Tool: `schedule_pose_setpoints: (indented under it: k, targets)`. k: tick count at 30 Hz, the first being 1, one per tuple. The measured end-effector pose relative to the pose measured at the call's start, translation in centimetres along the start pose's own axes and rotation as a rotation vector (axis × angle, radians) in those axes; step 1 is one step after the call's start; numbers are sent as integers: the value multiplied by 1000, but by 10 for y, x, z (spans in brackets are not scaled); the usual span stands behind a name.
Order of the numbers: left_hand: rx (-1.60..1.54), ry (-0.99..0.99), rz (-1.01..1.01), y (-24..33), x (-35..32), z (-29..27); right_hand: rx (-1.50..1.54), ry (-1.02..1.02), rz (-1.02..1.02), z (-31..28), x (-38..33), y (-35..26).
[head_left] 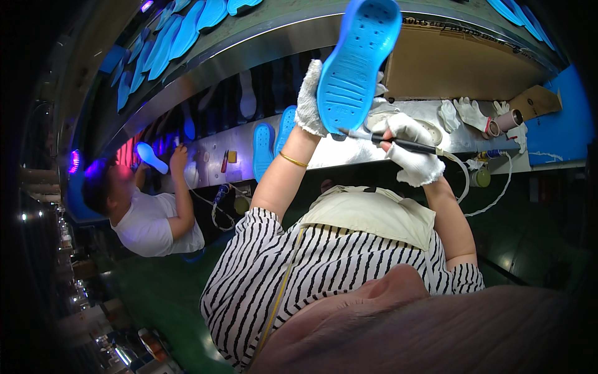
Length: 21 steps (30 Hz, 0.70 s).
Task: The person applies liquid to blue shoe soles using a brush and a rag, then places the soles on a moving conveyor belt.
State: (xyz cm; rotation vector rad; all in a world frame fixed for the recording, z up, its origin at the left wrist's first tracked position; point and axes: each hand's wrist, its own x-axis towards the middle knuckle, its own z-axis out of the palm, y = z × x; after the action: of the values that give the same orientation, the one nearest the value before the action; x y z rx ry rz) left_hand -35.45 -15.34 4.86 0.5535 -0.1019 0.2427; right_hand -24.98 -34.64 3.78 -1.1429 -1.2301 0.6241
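My left hand (309, 103), in a white fabric glove, grips a blue shoe sole (354, 81) by its left edge and holds it raised over the bench. The sole's broad inner face, with grooves and small holes, is turned to me. My right hand (416, 167), in a similar glove with bare fingertips, is closed round a brush (412, 147) with a black handle and a pale tube running from its back end. The brush tip is at the sole's lower edge; whether it touches is unclear. Two more blue soles (263, 149) lie on the bench beside my left wrist.
A metal bench (330, 153) runs across, below a raised ledge carrying blue soles (171, 40). Rightward are a cardboard box (455, 62), white gloves (470, 115), a pinkish cylinder (511, 119) and a blue panel (554, 134). At left, a co-worker (152, 215) holds a sole (152, 158).
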Motion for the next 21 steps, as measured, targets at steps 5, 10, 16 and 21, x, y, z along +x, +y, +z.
schedule_pose_setpoints:
  k: [5, 10, 16, 21]
  targets:
    - [-236, -91, -141, 2, 7, 9, -144, -34, -258, 3, 23, -6]
    - [273, 363, -194, 4, 21, -6, -118, -170, -122, -3, 26, 2]
    - [340, 271, -420, -3, 35, -27, -134, -270, 120, -30, 32, 9]
    - [387, 350, -441, -8, 35, -8, 58, -194, 225, -42, 33, -2]
